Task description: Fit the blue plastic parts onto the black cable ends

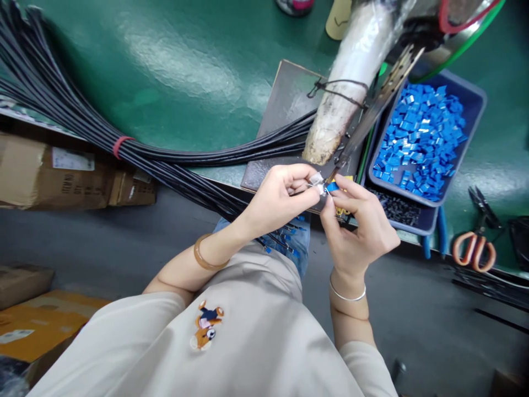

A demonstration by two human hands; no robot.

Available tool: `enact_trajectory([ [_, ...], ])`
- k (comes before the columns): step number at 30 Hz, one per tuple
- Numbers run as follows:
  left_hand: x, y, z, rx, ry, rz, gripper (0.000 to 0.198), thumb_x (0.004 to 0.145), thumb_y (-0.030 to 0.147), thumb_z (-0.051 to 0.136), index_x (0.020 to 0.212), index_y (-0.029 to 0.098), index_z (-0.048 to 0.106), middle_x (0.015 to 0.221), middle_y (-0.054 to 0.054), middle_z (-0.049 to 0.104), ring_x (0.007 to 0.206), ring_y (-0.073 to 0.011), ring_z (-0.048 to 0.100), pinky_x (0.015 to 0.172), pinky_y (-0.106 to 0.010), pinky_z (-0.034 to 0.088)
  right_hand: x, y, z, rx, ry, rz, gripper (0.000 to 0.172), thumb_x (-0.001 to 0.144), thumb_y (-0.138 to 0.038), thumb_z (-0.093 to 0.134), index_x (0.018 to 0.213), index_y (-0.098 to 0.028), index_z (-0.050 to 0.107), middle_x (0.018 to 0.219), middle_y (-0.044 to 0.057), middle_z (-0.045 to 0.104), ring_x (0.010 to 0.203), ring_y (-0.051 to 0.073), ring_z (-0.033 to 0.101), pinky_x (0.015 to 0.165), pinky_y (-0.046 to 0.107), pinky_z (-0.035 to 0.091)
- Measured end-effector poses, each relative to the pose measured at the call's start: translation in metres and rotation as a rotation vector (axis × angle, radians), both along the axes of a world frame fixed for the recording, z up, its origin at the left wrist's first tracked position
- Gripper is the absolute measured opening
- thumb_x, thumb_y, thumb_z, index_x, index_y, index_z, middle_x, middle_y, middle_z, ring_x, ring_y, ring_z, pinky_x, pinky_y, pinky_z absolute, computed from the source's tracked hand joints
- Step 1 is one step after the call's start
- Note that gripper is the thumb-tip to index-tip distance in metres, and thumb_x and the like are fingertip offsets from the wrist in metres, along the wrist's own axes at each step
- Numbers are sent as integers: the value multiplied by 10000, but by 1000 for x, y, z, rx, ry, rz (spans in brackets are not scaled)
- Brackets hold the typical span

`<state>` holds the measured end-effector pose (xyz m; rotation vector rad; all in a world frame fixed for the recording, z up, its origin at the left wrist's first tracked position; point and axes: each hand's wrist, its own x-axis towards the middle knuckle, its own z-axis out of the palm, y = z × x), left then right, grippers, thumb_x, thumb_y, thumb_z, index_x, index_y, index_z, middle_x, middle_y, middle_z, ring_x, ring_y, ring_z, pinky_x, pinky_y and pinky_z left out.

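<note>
My left hand (pixel 281 198) pinches the pale end of a cable (pixel 317 179) just in front of the green workbench edge. My right hand (pixel 357 220) is closed too, its fingertips pressing a small blue part (pixel 333 187) against that cable end. Both hands meet under the tip of a metal tool arm (pixel 372 110) that reaches down from the upper right. A thick bundle of black cables (pixel 165 160), tied with a red band (pixel 122 144), runs from the upper left across the bench and down over my lap.
A blue tray (pixel 471 110) full of small blue parts (pixel 421 143) stands at the right of the bench. A wrapped white cylinder (pixel 351 82) leans over a dark mat (pixel 285 105). Orange-handled scissors (pixel 475 242) lie far right. Cardboard boxes (pixel 53 176) sit at the left.
</note>
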<state>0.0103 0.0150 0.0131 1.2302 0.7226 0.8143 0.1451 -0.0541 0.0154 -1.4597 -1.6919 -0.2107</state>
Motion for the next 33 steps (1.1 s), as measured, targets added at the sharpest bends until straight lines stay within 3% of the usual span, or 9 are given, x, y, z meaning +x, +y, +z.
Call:
enact_trajectory([
  [6, -2, -1, -3, -25, 13, -47, 127, 835, 171, 579, 717, 130, 551, 593, 54, 368, 517, -31, 284, 480, -185, 220, 0, -4, -3, -5, 5, 18, 168, 772, -74, 667, 810, -209, 574, 1073, 45, 751, 836, 154, 747, 717, 251, 614],
  [11, -2, -3, -2, -24, 44, -60, 144, 837, 174, 578, 707, 133, 534, 583, 62, 330, 515, -31, 255, 477, -196, 192, 0, -5, -4, 10, 0, 18, 192, 752, -49, 677, 825, -195, 575, 1063, 66, 755, 821, 151, 747, 727, 243, 605],
  [20, -13, 3, 4, -121, 66, -193, 227, 858, 283, 592, 698, 123, 568, 482, 54, 413, 464, -42, 334, 467, -202, 237, -1, -4, 0, -37, 1, -25, 169, 792, -65, 667, 849, -209, 598, 992, 18, 766, 839, 138, 745, 697, 214, 584],
  [33, -3, 3, 1, -86, -41, -108, 139, 848, 201, 566, 733, 123, 576, 594, 50, 415, 516, -33, 313, 481, -184, 242, 1, 0, -2, -20, 15, 6, 165, 788, -68, 674, 861, -202, 610, 1030, 39, 754, 922, 162, 736, 753, 257, 600],
])
